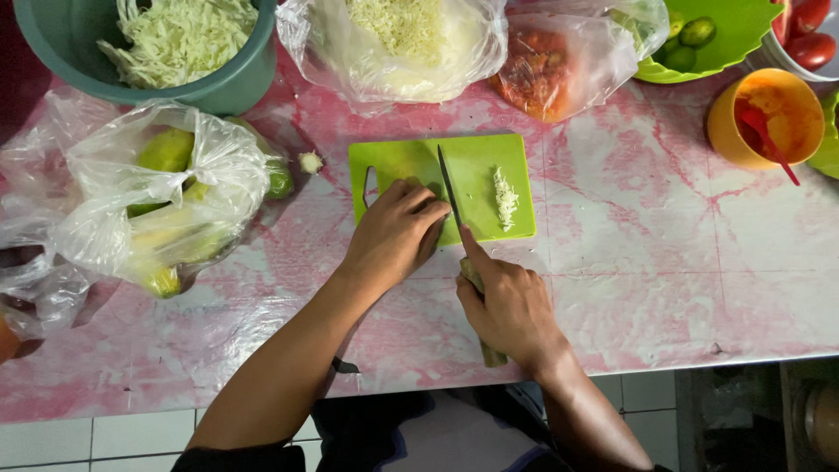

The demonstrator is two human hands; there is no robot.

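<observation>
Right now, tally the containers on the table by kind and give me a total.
Clear plastic bags: 3 — green fruit, pale shreds, orange-red food
Bowls: 2 — teal, lime green
Cups: 1 — orange cup with a red spoon
Total: 6

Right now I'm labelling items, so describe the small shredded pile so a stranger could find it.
Find the green cutting board mid-table. Right of the knife blade lies a narrow pale shredded pile. It is the only shreds lying loose, not in a tub or bag.
</observation>
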